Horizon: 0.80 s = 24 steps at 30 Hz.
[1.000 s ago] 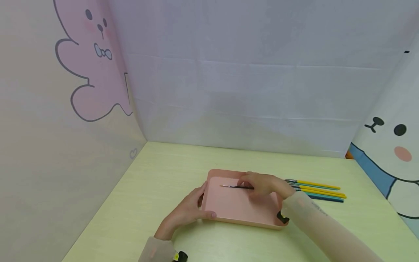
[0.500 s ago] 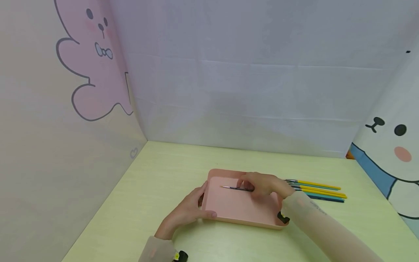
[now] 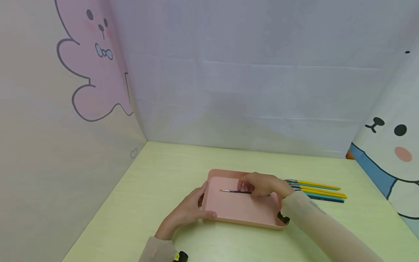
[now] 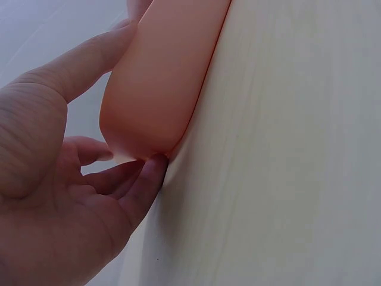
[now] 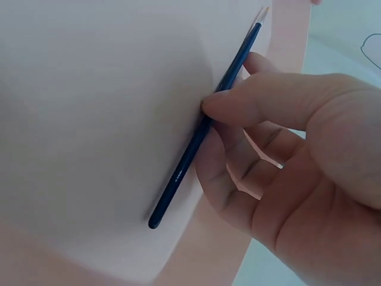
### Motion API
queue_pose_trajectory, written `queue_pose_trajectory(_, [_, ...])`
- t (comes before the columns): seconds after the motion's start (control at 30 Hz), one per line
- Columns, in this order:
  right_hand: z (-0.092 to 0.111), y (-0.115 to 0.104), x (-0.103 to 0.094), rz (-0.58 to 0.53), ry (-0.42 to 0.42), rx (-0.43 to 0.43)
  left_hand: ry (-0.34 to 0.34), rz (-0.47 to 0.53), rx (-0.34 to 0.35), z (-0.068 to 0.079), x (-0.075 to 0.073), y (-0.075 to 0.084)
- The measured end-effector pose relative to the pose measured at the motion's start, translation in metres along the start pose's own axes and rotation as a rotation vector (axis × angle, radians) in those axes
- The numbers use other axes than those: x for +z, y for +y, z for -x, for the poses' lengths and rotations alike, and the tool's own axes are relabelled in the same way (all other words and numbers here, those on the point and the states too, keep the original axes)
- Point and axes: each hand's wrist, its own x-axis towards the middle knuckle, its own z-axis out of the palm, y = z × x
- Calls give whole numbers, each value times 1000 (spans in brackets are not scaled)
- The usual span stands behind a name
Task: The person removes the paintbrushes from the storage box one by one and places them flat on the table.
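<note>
A shallow pink tray [image 3: 226,205] lies on the table, and my left hand [image 3: 188,208] grips its near left corner. In the left wrist view, the thumb reaches along the tray's wall [image 4: 161,77] while the other fingers bend round the corner, one fingertip low by the table. Inside the tray, my right hand [image 3: 263,183] pinches a thin dark-blue paintbrush [image 5: 184,158] between thumb and fingers. The brush lies close over the tray floor, its fine bristle tip pointing left in the head view. Its rounded handle end shows in the right wrist view.
Several paintbrushes [image 3: 322,191] with yellow, teal and dark-blue handles lie side by side on the table [image 3: 176,160] right of the tray. The right forearm passes in front of their left ends. Printed cloth walls [image 3: 248,91] stand along the back and both sides.
My right hand has turned the paintbrush slightly and brought it a little nearer the tray's front, down to the floor. The left hand and tray have stayed put.
</note>
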Motion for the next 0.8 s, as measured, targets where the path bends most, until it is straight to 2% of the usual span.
queue_pose_trajectory(0.27, [9,-1,-9,60,38,-113,-3,8,8,1,0,2])
queue_pose_trajectory(0.53, [34,0,-32,68,77,-185,-1,20,3,0,2,2])
queue_pose_trajectory(0.8, [74,8,-50,32,123,-147,-9,38,0,-1,3,4])
